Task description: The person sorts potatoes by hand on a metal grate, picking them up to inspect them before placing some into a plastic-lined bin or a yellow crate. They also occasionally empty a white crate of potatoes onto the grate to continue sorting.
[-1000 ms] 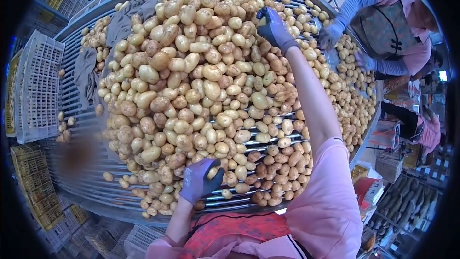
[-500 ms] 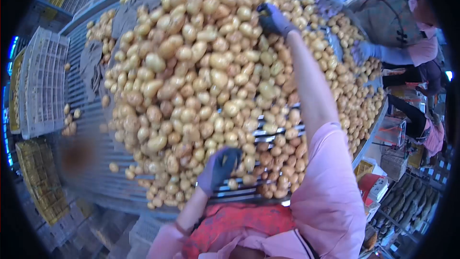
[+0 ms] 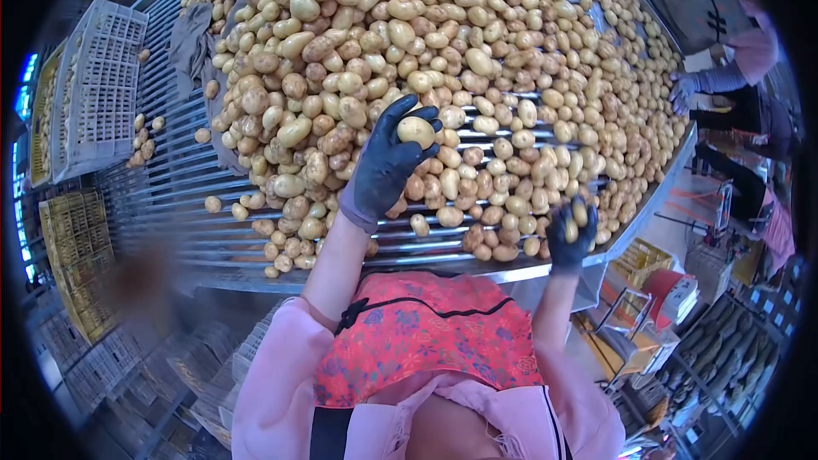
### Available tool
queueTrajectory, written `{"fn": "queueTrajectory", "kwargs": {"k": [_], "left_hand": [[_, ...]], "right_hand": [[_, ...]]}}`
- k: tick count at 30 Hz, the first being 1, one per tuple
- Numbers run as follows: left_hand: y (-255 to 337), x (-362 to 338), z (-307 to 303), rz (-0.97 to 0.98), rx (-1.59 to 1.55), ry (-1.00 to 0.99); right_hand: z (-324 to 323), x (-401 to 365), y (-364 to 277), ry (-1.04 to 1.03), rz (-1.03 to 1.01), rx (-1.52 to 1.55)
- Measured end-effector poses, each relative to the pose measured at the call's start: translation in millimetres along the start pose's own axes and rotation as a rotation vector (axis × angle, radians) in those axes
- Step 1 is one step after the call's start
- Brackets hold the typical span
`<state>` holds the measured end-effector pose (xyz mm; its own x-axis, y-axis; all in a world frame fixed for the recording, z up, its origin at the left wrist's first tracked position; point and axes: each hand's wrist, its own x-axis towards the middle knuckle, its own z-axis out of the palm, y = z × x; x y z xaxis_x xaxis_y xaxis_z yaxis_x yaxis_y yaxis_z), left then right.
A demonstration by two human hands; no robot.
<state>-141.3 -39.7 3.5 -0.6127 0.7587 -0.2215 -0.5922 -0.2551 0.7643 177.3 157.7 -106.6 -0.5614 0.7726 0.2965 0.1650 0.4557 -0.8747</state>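
A big heap of potatoes (image 3: 341,111) lies on a slatted metal table (image 3: 183,204). My left hand (image 3: 385,172), in a dark glove, is raised over the near part of the heap with its fingers curled round one potato (image 3: 416,132). Off to the right, close to the table's near edge, my right hand (image 3: 569,243) wears a dark glove too. Its fingers close on small potatoes (image 3: 580,213), two of which show. Loose potatoes surround both hands, with metal rollers visible between them.
White crates (image 3: 102,85) stand on the table's left side, with a yellow crate (image 3: 77,264) below. Grey cloth (image 3: 189,43) lies beside the heap. Across the table at right, a co-worker's gloved hand (image 3: 682,92) is at the edge. A red bucket (image 3: 665,290) stands lower right.
My right hand has come back from the far side of the heap to the near right edge, now holding potatoes. My left hand has lifted forward and holds a potato. The view has shifted.
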Motion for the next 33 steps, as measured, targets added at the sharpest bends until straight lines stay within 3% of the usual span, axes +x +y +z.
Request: {"fn": "queueTrajectory", "kwargs": {"k": [1, 2, 3, 4, 5, 7, 8, 9, 10, 12, 13, 14, 15, 16, 17, 18, 19, 21, 25, 27, 28, 30, 32, 33], "left_hand": [[-3.4, -3.4, -4.3, 0.064, 0.193, -0.090], [-6.9, -6.6, -8.6, 0.145, 0.378, -0.169], [-4.2, -14.3, -0.5, -0.130, -0.247, -0.133], [-4.7, -20.1, 6.5, 0.069, 0.334, -0.177], [-5.3, -25.9, 13.4, 0.277, 0.913, -0.118], [-22.5, -38.5, 6.6, -0.030, 0.219, -0.112], [-27.9, -39.7, -1.0, -0.186, 0.155, -0.059], [-33.2, -41.2, -8.4, -0.339, 0.085, 0.005], [-39.9, -49.9, -1.2, -0.334, 0.230, 0.030], [-55.5, -64.0, -1.2, -0.287, 0.555, -0.030], [-66.4, -69.5, -7.6, -0.241, 0.728, -0.110], [-72.3, -72.9, -11.6, -0.264, 0.851, -0.218], [-75.2, -74.7, -7.7, -0.372, 0.971, -0.230], [-78.2, -76.5, -3.9, -0.483, 1.093, -0.257], [-91.2, -78.9, -12.6, -0.326, 1.151, -0.360], [-90.9, -79.4, -5.4, -0.308, 1.215, -0.403], [-88.8, -78.7, 2.6, -0.289, 1.273, -0.440], [-84.2, -72.7, 11.3, -0.299, 1.232, -0.483], [-71.2, -36.2, 28.6, -0.161, 1.257, -0.523], [-70.7, -2.3, 38.4, 0.215, 1.729, -0.532], [-75.0, 16.7, 43.2, 0.213, 1.714, -0.527], [-85.9, 47.1, 48.9, 0.393, 2.004, -0.523], [-105.5, 62.4, 32.4, 0.392, 2.037, -0.502], [-114.9, 65.2, 24.0, 0.390, 2.084, -0.497]], "right_hand": [[-34.6, -23.5, -18.4, -0.099, 0.341, 0.767], [-68.6, -46.2, -38.2, 0.086, 0.761, 1.495], [-104.8, -95.5, -14.2, 0.163, 0.775, 1.363], [-137.8, -136.6, -12.1, 0.308, 0.892, 1.248], [-161.9, -187.9, 10.0, 0.759, 0.918, 0.882], [-205.4, -266.1, 30.4, 0.935, 1.084, 0.536], [-212.2, -273.4, 17.9, 0.657, 1.445, -0.233], [-217.5, -274.8, 7.9, 0.387, 1.534, -0.685], [-194.1, -228.9, -49.9, 0.111, 1.610, -1.140], [-174.8, -208.9, -47.7, 0.164, 1.055, -1.236], [-155.0, -207.2, -13.4, 0.365, 0.710, -1.174], [-127.4, -155.0, -37.6, 0.119, 0.813, -1.046], [-93.7, -145.6, -13.4, 0.173, 0.308, -1.194], [-50.6, -100.7, -48.9, 0.074, 0.308, -1.185], [-16.2, -67.3, -59.1, -0.063, 0.430, -0.954], [15.1, -52.8, -43.0, -0.018, 0.123, -0.975], [41.5, -25.4, -45.3, -0.148, 0.270, -0.941], [71.8, 3.6, 1.1, 0.060, 0.206, -1.029], [60.2, 73.3, 52.1, 0.116, 0.306, -1.141], [45.2, 109.9, 59.8, 0.020, 0.373, -1.211], [35.1, 126.0, 68.7, 0.039, 0.340, -1.213], [21.0, 143.4, 67.9, 0.037, 0.299, -1.230], [23.4, 175.1, 32.2, -0.070, 0.330, -1.236], [32.0, 182.7, 8.0, -0.001, -0.011, -1.124]]}}
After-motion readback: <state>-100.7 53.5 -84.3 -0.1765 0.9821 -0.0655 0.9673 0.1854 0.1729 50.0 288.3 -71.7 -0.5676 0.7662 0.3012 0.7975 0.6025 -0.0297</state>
